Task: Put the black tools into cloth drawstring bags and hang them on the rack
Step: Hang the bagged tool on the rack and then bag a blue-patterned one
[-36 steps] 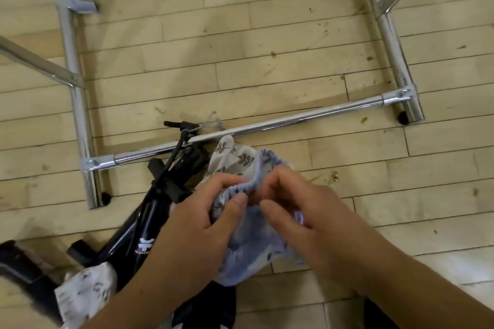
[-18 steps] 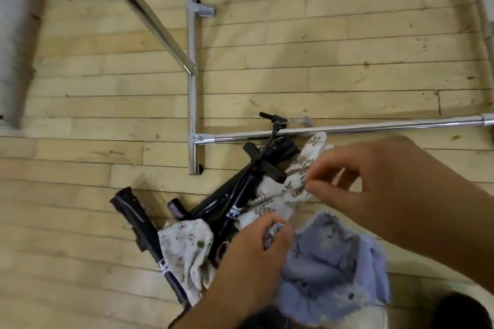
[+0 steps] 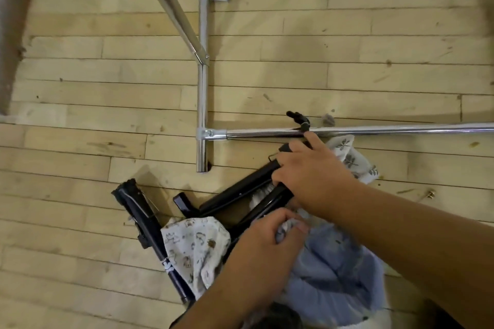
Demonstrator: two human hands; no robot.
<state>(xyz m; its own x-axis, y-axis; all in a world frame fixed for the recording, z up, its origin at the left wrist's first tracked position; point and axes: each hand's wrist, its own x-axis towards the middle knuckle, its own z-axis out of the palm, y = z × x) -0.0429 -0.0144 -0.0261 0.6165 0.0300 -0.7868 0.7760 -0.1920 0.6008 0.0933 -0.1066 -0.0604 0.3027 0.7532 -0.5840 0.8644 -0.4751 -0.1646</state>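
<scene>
We see a long black tool lying on the wooden floor, its lower end under a white printed bag. Next, the left hand pinches the bunched edge of the blue bag. Above it, the right hand curls round a second black tool, just below the rack. A leaf-print bag lies rightmost.

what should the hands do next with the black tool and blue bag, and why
Probably lift the black tool toward the blue bag: the right hand grips the tool, and the left hand pinches the bag's gathered edge just beside it, so the tool looks ready to go in.
</scene>
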